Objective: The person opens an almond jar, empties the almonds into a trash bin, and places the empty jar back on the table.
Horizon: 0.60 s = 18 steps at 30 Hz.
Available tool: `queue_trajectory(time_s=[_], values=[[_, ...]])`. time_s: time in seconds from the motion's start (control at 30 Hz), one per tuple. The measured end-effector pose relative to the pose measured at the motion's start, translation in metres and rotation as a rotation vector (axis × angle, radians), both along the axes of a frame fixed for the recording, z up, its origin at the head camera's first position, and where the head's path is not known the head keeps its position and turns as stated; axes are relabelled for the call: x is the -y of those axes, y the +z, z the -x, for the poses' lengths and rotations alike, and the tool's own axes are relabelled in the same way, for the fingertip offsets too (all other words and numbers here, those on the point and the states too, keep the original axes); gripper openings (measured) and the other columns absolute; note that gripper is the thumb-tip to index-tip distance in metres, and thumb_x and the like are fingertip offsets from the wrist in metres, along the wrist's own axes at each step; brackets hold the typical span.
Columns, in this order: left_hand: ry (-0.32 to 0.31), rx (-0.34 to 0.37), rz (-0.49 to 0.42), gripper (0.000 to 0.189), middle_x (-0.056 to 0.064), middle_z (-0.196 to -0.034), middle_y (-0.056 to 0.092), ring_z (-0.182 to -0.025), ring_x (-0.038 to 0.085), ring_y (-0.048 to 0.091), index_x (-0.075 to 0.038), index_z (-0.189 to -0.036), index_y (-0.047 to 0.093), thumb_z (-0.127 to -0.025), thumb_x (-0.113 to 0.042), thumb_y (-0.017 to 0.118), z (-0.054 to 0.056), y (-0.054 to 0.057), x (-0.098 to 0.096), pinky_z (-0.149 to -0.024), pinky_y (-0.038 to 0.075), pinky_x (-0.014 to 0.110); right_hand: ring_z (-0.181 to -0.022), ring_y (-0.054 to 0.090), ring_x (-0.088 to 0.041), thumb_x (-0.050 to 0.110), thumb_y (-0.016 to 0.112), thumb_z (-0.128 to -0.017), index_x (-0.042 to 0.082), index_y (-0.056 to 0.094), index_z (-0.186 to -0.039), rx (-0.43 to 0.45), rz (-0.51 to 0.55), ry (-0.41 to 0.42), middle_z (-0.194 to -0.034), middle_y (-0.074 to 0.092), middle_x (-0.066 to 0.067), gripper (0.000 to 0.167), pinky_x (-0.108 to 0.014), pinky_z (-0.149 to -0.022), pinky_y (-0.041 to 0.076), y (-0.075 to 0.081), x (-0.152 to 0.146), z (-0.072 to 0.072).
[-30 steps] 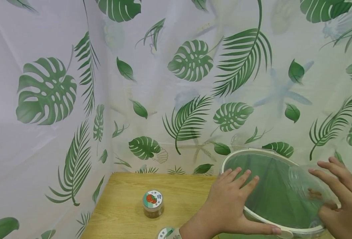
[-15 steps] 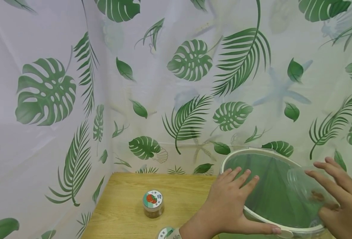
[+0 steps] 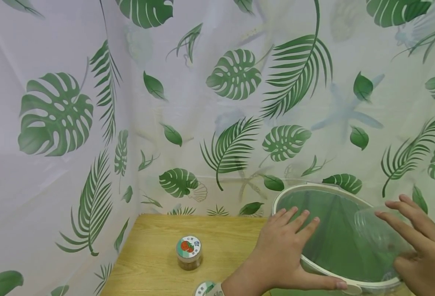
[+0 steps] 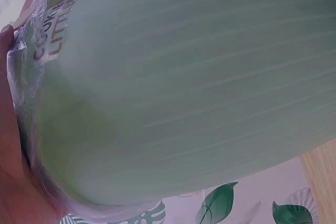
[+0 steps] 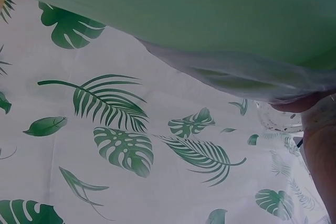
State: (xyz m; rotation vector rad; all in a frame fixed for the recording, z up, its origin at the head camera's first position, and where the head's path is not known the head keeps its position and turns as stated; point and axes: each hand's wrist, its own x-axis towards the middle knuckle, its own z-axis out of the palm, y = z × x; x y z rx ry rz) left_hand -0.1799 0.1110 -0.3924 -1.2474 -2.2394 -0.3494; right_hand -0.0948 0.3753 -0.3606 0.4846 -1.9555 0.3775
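Observation:
My right hand point(image 3: 424, 246) holds a clear plastic jar point(image 3: 372, 230) tilted over a green trash bin point(image 3: 335, 273) with a pale rim. In the right wrist view, a few dark specks show in the jar point(image 5: 278, 120) beside the hand point(image 5: 319, 145). Spread over the near left side of the bin, my left hand point(image 3: 280, 255) has straight fingers above the opening and its thumb along the rim. A thin clear liner point(image 4: 31, 77) folds over the bin's edge in the left wrist view, where the left hand point(image 4: 13, 156) touches it.
A small lidded jar point(image 3: 189, 253) with a tomato label stands on the wooden table point(image 3: 154, 238). Near my left wrist, another round labelled lid point(image 3: 204, 288) is partly cut off by the frame. A leaf-print curtain point(image 3: 202, 102) closes off the back and left.
Brown contents visible in the tilted jar earlier are largely gone from it now. The right hand has shifted slightly left with the jar; the left hand has stayed put.

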Motion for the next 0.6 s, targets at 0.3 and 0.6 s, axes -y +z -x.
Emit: queue_trajectory(time_s=[0.3, 0.6], values=[[-0.007, 0.009, 0.002, 0.112, -0.004, -0.165, 0.048, -0.156, 0.022, 0.043, -0.027, -0.165, 0.04, -0.078, -0.095, 0.059, 0.001, 0.001, 0.0, -0.126, 0.039, 0.045, -0.16, 0.034, -0.018, -0.026, 0.031, -0.053, -0.013, 0.072, -0.12, 0.035, -0.092, 0.016, -0.145, 0.062, -0.01, 0.08, -0.007, -0.119, 0.025, 0.003, -0.004, 0.0], [-0.006, 0.033, 0.018, 0.111, -0.003, -0.165, 0.047, -0.156, 0.024, 0.043, -0.026, -0.166, 0.038, -0.08, -0.094, 0.056, 0.001, 0.001, 0.0, -0.126, 0.038, 0.046, -0.162, 0.027, -0.014, -0.036, 0.039, -0.039, -0.01, 0.072, -0.118, 0.112, -0.19, -0.036, -0.126, 0.061, -0.03, 0.09, -0.001, -0.116, 0.02, 0.011, -0.004, -0.004]])
